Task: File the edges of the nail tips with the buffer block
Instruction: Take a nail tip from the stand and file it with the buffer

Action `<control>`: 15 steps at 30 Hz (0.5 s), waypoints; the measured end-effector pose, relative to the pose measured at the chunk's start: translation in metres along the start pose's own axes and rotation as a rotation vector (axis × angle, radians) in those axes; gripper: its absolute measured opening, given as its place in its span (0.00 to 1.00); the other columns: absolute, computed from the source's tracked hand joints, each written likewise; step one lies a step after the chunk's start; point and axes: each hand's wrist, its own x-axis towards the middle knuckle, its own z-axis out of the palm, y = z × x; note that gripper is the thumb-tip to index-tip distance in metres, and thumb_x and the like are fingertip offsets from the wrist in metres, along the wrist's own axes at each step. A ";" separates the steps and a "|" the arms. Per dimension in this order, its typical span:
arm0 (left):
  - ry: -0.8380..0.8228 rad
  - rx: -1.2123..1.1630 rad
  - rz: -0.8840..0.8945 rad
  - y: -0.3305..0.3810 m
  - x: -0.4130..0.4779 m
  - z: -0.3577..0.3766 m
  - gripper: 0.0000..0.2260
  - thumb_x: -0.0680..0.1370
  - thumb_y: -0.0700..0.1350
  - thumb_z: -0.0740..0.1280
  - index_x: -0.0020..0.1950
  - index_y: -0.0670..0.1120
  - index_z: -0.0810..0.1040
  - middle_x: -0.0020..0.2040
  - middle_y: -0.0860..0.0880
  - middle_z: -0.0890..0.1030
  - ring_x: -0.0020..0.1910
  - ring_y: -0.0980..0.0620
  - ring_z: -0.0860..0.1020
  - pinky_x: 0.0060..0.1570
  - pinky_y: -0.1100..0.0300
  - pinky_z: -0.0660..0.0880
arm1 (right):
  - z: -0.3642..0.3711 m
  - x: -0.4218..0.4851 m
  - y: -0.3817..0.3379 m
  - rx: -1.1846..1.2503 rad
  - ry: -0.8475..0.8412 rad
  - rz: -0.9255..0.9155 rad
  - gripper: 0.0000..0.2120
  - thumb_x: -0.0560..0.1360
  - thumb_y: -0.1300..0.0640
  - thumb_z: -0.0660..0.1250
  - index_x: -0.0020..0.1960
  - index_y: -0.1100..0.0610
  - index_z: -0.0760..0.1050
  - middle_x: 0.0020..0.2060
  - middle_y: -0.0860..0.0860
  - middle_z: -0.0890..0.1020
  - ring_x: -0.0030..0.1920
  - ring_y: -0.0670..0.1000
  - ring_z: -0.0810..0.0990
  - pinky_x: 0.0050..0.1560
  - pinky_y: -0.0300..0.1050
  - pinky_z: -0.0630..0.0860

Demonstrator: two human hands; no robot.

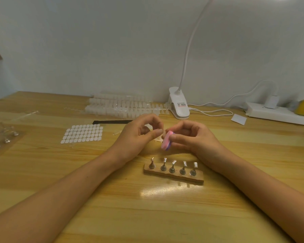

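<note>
Table (112,199): pale wood w/ visible grain, glossy varnish, lamp glare near the front.

L hand (139,135) & R hand (193,137) meet above mid-table, just behind the peg stand (174,178).

R hand grips the buffer block (166,141), thumb on the near side, fingers curled round the far side. Block is a small rounded slab w/ a matte, foam-like look. Pink face is toward the L hand, w/ a purple layer behind it. It's held on edge, tilted, off the table.

L hand: thumb & forefinger pinch tight on a tiny pale nail tip (164,132), barely visible. Other fingers are curled. Tip is right at the block's upper edge; can't tell if they touch.

Peg stand: flat wooden bar w/ five upright metal pegs, cone-shaped bases, silvery tops.

Behind the hands:
- Tab sheet (82,133): clear, w/ a grid of white oval tabs, lying flat.
- Black strip (112,122): thin, straight, matte.
- Tip strips (119,106): rows of translucent plastic tips, near the wall.

Right side:
- Clip lamp (179,106): white plastic, bendy neck.
- White cable (214,113) across the table.
- White power strip (277,114), plug in it.
- Small white card (238,119) lying flat.

Far left: clear plastic sheet (0,149) w/ more metal pegs on it, blurred.
</note>
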 end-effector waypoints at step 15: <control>0.039 -0.039 -0.042 -0.001 0.000 -0.001 0.02 0.76 0.43 0.70 0.44 0.49 0.79 0.49 0.50 0.77 0.43 0.58 0.76 0.42 0.68 0.73 | 0.002 -0.001 0.000 -0.078 0.017 -0.050 0.14 0.67 0.60 0.74 0.50 0.62 0.78 0.47 0.56 0.87 0.48 0.54 0.86 0.47 0.42 0.83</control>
